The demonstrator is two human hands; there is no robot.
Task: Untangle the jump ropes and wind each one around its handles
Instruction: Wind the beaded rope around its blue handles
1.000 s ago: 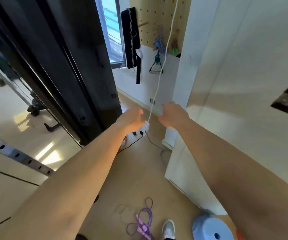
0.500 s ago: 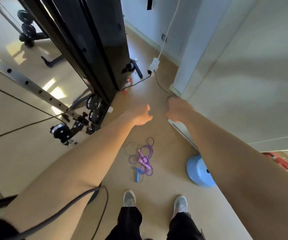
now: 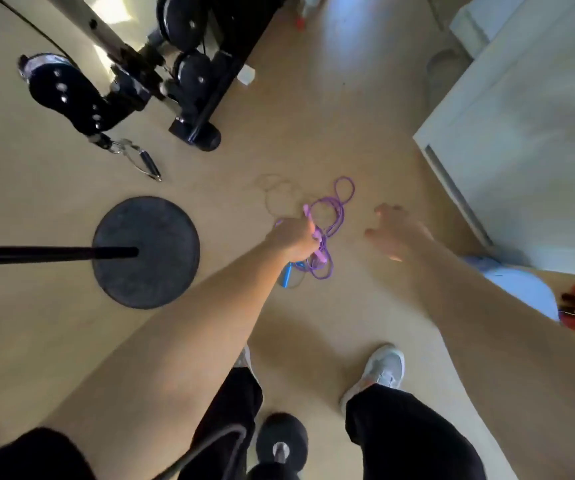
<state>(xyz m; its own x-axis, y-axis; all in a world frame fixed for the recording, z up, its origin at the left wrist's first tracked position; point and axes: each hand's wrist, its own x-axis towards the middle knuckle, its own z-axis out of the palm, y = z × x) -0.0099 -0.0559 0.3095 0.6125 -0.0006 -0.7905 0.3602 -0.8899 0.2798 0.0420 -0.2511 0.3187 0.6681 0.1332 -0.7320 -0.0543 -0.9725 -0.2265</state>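
Observation:
A tangle of jump ropes lies on the beige floor. The purple rope [image 3: 336, 216] has pink handles [image 3: 308, 216]. A thin clear rope [image 3: 275, 192] loops off to the left, and a blue handle [image 3: 285, 274] pokes out below my left hand. My left hand [image 3: 293, 239] is curled around a pink handle at the tangle's left side. My right hand [image 3: 395, 230] hovers to the right of the tangle with fingers spread, holding nothing.
A black round stand base [image 3: 146, 252] with a pole sits left of the ropes. A black cable machine [image 3: 182, 77] with a hanging grip [image 3: 140, 161] stands at the back left. A white cabinet [image 3: 521, 133] is at right, a blue stool [image 3: 521, 289] beside it. My shoes [image 3: 383, 370] are below.
The view has tilted down to the floor. Both hands have dropped to the rope tangle; my left hand has taken hold of a pink handle and my right hand has opened.

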